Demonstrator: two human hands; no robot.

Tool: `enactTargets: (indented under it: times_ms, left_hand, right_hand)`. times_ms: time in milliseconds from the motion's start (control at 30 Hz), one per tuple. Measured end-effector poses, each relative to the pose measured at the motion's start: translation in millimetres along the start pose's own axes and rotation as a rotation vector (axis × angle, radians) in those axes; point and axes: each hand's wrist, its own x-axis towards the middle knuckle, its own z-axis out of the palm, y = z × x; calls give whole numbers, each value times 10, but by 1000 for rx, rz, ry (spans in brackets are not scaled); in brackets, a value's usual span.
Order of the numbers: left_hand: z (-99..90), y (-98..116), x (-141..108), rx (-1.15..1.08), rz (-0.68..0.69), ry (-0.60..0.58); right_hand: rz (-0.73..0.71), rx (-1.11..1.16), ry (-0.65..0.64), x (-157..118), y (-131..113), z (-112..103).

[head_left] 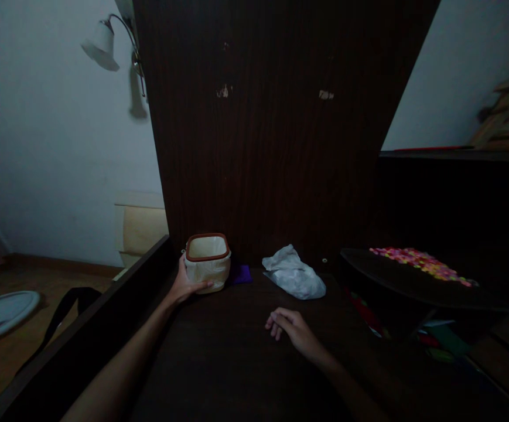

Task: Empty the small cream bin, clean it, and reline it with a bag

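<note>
Left of lower centre, the left hand [186,284], gripping the square cream brown-rimmed container [210,271], should hold it level; the right hand [293,326] is loosely open, empty.

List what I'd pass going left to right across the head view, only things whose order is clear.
Round white object on the floor, wall lamp, brown-rimmed container, purple item, crumpled whitish bag, pink-and-yellow cluster.

Left hand [186,286], right hand [293,326], both forearms [131,354] bare.
</note>
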Motion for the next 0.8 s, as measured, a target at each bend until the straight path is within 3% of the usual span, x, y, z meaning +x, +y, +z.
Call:
enactTargets:
  times_ms: [200,333,600,800]
  left_hand:
    - [-143,21,-28,54,34,29]
    - [-135,53,-93,103,75,61]
    - [131,269,-279,486,485,274]
    - [321,232,-279,727,619,195]
  right_hand:
    - [-3,2,-5,0,2,-1]
    - [-7,2,-9,-10,-11,1]
    - [-15,6,5,-17,-6,18]
    - [-14,-2,11,-11,3,24]
